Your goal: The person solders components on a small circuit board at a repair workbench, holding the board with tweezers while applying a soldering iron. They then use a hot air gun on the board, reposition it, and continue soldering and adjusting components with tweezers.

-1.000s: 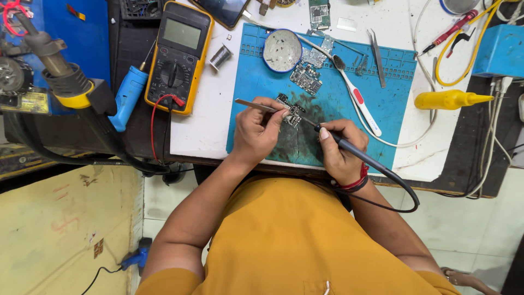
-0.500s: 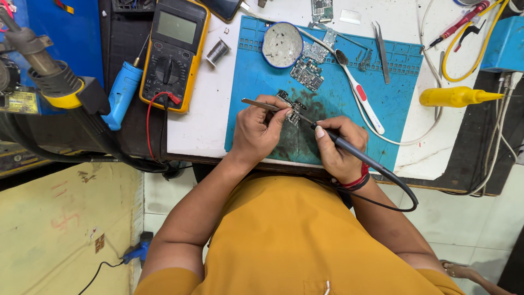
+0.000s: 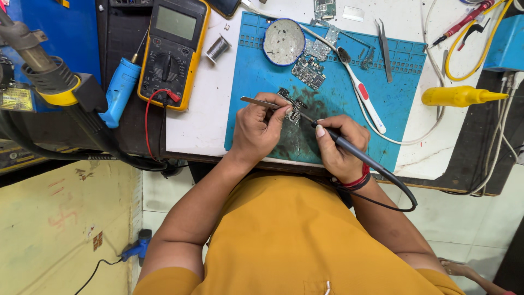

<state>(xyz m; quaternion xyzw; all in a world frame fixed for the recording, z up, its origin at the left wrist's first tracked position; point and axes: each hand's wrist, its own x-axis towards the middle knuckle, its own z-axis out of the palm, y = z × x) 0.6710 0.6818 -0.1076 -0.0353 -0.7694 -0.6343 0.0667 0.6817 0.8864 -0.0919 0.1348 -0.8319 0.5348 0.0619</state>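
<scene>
The left hand (image 3: 261,128) stays pinched on the tweezers (image 3: 262,102), their tips at the small circuit board (image 3: 292,105), which lies mid-mat on the blue work mat (image 3: 404,82) near the desk's front edge. The right hand (image 3: 338,145) keeps its closed grip on the soldering iron (image 3: 349,150), whose tip has edged closer to the board than before.

The tip of the soldering iron (image 3: 355,153) and the point of the tweezers (image 3: 262,102) meet over a small circuit board (image 3: 295,106), half hidden behind the left hand (image 3: 262,128); contact is too small to tell. At the far edge, another board (image 3: 324,7) is cut off.
</scene>
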